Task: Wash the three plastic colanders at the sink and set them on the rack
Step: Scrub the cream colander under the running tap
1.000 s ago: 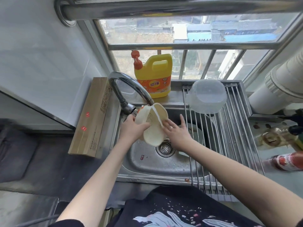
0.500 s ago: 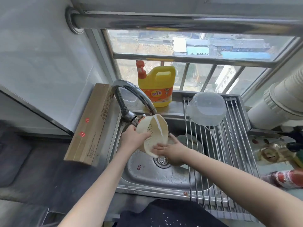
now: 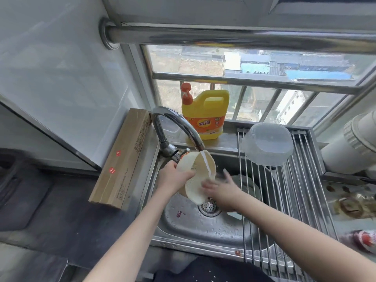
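Observation:
I hold a cream plastic colander [image 3: 196, 176] tilted under the running tap [image 3: 175, 127], over the steel sink [image 3: 195, 226]. My left hand [image 3: 173, 178] grips its left rim. My right hand [image 3: 221, 190], blurred and with fingers spread, rubs the colander's lower right side. A clear whitish colander [image 3: 268, 144] lies upside down on the roll-up steel rack [image 3: 301, 192] over the sink's right half. Under the rack bars a greyish round object [image 3: 247, 187] sits in the sink, partly hidden by my right hand.
A yellow detergent jug [image 3: 205, 115] stands on the sill behind the tap. A long cardboard box [image 3: 122, 159] lies left of the sink. Right of the rack are a white pipe [image 3: 350, 145], a stained counter and a red-labelled bottle [image 3: 364, 241].
My right hand slid from the colander's underside up along its right side, fingers now spread. The colander stays under the stream. The camera tilted so the scene sits lower.

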The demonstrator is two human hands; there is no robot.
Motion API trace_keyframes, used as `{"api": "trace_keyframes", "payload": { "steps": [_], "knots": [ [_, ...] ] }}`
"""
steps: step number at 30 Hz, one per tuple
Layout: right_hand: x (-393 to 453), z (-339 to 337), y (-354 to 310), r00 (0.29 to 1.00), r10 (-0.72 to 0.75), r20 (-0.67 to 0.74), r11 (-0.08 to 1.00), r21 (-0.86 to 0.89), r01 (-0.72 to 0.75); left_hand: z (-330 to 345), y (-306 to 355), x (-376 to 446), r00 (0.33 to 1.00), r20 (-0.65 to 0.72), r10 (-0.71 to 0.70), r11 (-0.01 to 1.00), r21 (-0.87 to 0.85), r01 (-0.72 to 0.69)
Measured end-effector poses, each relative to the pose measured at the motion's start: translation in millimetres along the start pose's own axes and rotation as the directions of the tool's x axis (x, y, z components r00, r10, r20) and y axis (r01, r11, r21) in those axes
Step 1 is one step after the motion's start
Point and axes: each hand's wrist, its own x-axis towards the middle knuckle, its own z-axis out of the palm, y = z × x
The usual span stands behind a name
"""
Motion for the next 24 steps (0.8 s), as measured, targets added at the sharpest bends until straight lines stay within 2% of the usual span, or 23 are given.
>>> {"api": "trace_keyframes", "payload": {
  "steps": [2, 3, 5, 7, 8, 11, 12, 13, 16, 18, 22, 24],
  "knots": [
    [-6, 7, -15, 0.986, -0.144, 0.089, 0.984, 0.117, 0.133, 2, 0, 1, 1.000, -0.010, -0.010, 1.000, 0.026, 0.010],
    [-7, 10, -11, 0.988, -0.142, 0.060, 0.986, 0.101, 0.136, 2, -1, 2, 1.000, -0.006, -0.009, 1.000, 0.028, 0.009],
    [-4, 9, 9, 0.998, 0.002, -0.062, 1.000, -0.027, -0.004, 1, -3, 2, 1.000, 0.008, -0.001, 1.000, 0.013, 0.001],
    [-6, 6, 19, 0.981, 0.150, -0.125, 0.985, -0.060, -0.159, 1, -3, 0, 1.000, 0.012, 0.009, 1.000, 0.003, -0.009],
    [-7, 5, 15, 0.984, 0.141, -0.105, 0.989, -0.031, -0.145, 2, -1, -1, 1.000, 0.002, 0.013, 1.000, 0.006, -0.013],
    [-11, 12, -11, 0.995, -0.091, 0.051, 0.992, 0.098, 0.085, 5, 5, -3, 0.999, -0.030, 0.019, 1.000, 0.025, -0.018],
    [-11, 14, -11, 0.993, -0.118, 0.032, 0.989, 0.093, 0.114, 6, 4, -3, 0.999, -0.026, 0.023, 0.999, 0.032, -0.023],
    [-9, 14, -4, 0.997, -0.079, -0.025, 0.995, 0.056, 0.081, 5, 3, -3, 0.999, -0.017, 0.030, 0.999, 0.027, -0.029],
    [-5, 4, 17, 0.971, 0.191, -0.142, 0.978, -0.060, -0.201, 3, 0, -2, 0.998, 0.021, 0.058, 0.998, -0.004, -0.058],
    [-6, 2, 12, 0.956, 0.244, -0.162, 0.969, -0.008, -0.248, 1, 2, -1, 0.998, 0.028, 0.058, 0.997, -0.048, -0.056],
    [-14, 20, -28, 0.989, 0.049, -0.142, 0.984, 0.178, -0.023, 3, 1, 3, 0.999, 0.021, 0.035, 0.993, -0.111, -0.032],
    [-20, 26, -28, 0.987, 0.038, -0.158, 0.971, 0.237, 0.000, 5, -4, 5, 0.999, 0.049, 0.019, 0.993, -0.116, -0.013]
  ]
}}
